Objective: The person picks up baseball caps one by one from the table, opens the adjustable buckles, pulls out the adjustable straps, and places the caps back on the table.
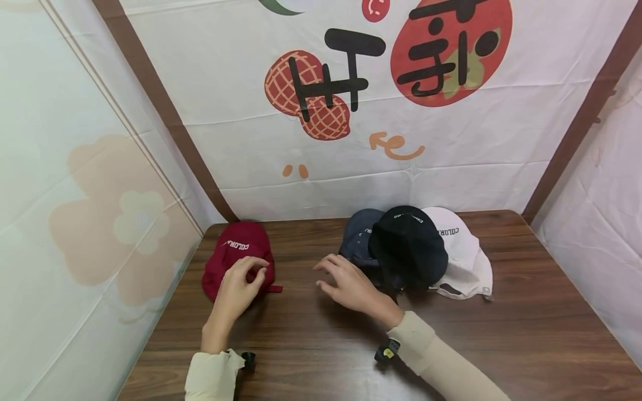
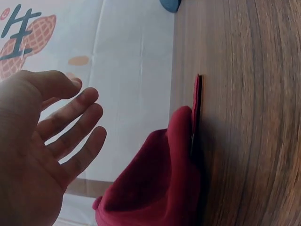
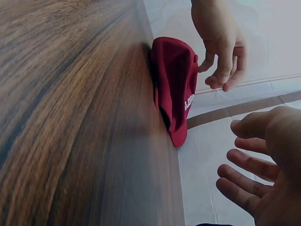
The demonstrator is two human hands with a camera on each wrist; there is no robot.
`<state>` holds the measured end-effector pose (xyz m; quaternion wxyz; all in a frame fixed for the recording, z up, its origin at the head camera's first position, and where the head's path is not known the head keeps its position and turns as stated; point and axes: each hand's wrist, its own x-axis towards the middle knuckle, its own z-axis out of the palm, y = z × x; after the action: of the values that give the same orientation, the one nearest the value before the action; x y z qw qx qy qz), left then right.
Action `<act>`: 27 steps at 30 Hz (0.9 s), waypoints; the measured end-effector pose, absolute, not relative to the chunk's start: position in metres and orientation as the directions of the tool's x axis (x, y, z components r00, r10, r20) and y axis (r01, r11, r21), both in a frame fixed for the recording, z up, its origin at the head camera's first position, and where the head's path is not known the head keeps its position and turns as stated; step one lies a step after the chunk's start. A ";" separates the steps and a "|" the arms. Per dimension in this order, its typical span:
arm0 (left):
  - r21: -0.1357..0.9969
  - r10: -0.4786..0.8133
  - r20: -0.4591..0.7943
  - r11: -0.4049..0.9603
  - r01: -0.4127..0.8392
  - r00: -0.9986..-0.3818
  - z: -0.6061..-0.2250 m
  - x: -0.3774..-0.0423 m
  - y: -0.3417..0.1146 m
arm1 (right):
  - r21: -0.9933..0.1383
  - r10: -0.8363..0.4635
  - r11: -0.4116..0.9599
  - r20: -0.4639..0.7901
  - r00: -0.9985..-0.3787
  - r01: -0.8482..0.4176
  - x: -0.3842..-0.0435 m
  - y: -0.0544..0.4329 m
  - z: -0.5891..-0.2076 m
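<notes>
A dark red baseball cap (image 1: 236, 250) with white lettering lies at the table's left back, its strap end poking out to the right. Over its front side hovers my left hand (image 1: 239, 287), fingers loosely bent and holding nothing. In the left wrist view a gap shows between that hand (image 2: 51, 127) and the cap (image 2: 155, 183). My right hand (image 1: 351, 287) hangs above the table's middle, just left of the other caps, with relaxed fingers and nothing in them. A black cap (image 1: 408, 245) overlaps a navy cap (image 1: 358, 236) on its left and a white cap (image 1: 458, 250) on its right.
The brown wood-grain table (image 1: 311, 345) reaches back to a white printed cloth wall (image 1: 241, 167). More cloth hangs along the left and right sides. Dark wrist cameras (image 1: 386, 352) sit at both cuffs.
</notes>
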<state>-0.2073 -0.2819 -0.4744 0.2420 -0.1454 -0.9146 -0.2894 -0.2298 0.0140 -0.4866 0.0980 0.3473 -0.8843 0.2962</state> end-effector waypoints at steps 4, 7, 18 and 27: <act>0.448 0.110 0.557 0.795 0.409 -0.823 -0.474 -0.207 -0.285 | -0.459 -0.572 0.577 0.363 -0.736 -0.675 -0.230 0.011 -0.488; 0.440 0.100 0.576 0.798 0.411 -0.811 -0.474 -0.207 -0.288 | -0.450 -0.583 0.585 0.345 -0.736 -0.675 -0.230 0.009 -0.489; 0.431 0.066 0.609 0.809 0.400 -0.790 -0.476 -0.207 -0.304 | -0.426 -0.616 0.593 0.306 -0.726 -0.683 -0.234 -0.007 -0.492; 0.474 0.009 0.505 0.832 0.286 -0.863 -0.477 -0.205 -0.314 | -0.416 -0.639 0.581 0.301 -0.708 -0.700 -0.237 -0.016 -0.492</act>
<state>-0.2050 -0.3138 -0.4766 0.2489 -0.0799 -0.9242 -0.2782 -0.2370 -0.0158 -0.4924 0.0590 0.3772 -0.8870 0.2596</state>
